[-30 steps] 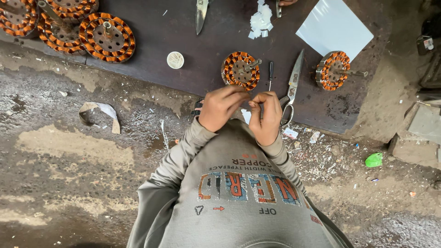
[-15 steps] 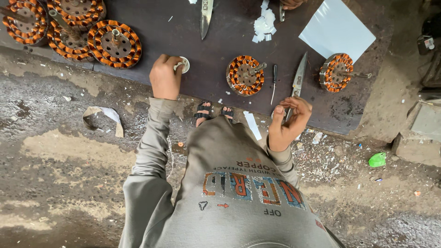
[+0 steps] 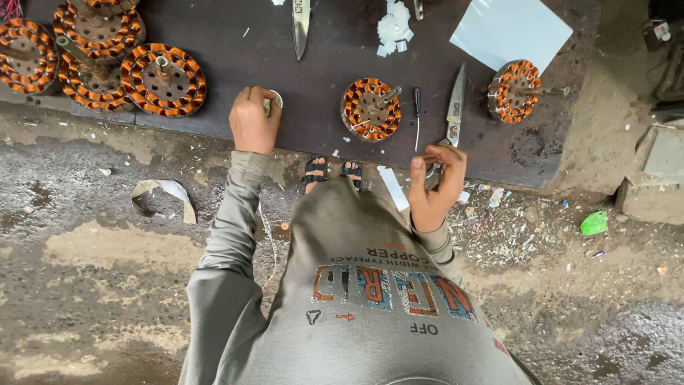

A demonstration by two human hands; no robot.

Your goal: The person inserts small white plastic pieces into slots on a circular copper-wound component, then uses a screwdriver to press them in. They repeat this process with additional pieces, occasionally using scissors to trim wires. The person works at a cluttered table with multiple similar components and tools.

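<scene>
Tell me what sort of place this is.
Likely a small motor-winding repair workshop, worked at floor level. Copper-wound stators lie on a dark board, scissors and cut paper scraps among them, with trimmings littering the rough ground.

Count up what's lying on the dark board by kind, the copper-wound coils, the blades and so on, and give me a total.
Copper-wound stators: 6, four stacked at left, one in the middle, one at right
Metal blades: 2
Small screwdriver: 1
White sheet: 1
White roll at the left hand: 1
Total: 11
</scene>
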